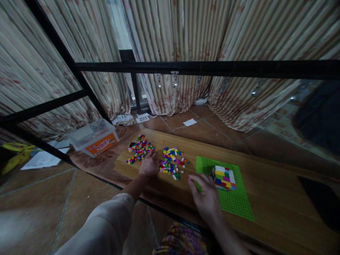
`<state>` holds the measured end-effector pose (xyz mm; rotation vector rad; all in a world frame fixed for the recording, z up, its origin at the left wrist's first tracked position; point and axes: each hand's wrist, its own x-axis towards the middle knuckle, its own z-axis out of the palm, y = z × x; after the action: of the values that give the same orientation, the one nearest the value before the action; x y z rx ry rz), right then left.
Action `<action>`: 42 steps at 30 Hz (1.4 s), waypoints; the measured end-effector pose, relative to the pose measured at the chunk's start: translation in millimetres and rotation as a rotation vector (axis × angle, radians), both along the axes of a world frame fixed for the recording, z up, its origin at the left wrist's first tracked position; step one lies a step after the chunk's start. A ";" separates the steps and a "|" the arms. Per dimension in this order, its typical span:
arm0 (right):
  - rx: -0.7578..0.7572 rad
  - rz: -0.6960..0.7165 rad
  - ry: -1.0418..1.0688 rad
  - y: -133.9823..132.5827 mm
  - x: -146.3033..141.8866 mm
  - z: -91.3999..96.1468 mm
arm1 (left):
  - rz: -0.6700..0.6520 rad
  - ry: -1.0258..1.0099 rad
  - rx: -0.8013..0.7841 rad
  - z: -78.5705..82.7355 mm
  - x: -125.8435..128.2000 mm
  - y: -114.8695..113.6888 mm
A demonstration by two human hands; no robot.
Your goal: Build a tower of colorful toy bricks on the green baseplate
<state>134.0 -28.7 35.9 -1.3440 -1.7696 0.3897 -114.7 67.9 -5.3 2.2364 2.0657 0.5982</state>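
My left hand (149,164) reaches to the near right side of a heap of small colourful toy bricks (140,150). Its fingers are curled and close together among the bricks, and whatever they grip is hidden. A second, looser spread of bricks (171,161) lies just right of that hand. Over the left edge of a green studded baseplate (236,205), my right hand (206,195) hovers with thumb and index finger drawn together; nothing between them can be made out. Beside its fingers, a blocky multicoloured brick build (224,177) with white bricks on top sits on the baseplate.
The bricks and baseplate are on a long wooden table (268,184). A dark flat object (320,200) lies at its right end. Beyond the left end stands a clear plastic box (94,136) with an orange label. A black metal bar (202,68) crosses before striped curtains (175,39).
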 end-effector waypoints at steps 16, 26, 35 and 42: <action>-0.013 -0.036 -0.355 20.1 -45.3 -46.1 | -0.016 -0.031 -0.011 3.3 1.1 -2.1; -0.005 0.002 -0.346 29.7 -47.3 -36.1 | -0.021 -0.035 -0.009 1.7 0.7 -3.0; -0.116 0.074 -0.083 34.2 -70.4 -31.2 | -0.030 -0.056 0.008 1.0 0.3 -2.5; -0.440 0.127 0.706 17.1 -43.7 -1.4 | -0.033 -0.060 0.045 -2.1 -3.3 0.1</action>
<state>90.2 -11.6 34.5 -1.1696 -1.2044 1.2155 -117.9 68.1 -7.4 2.2425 2.0034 0.7069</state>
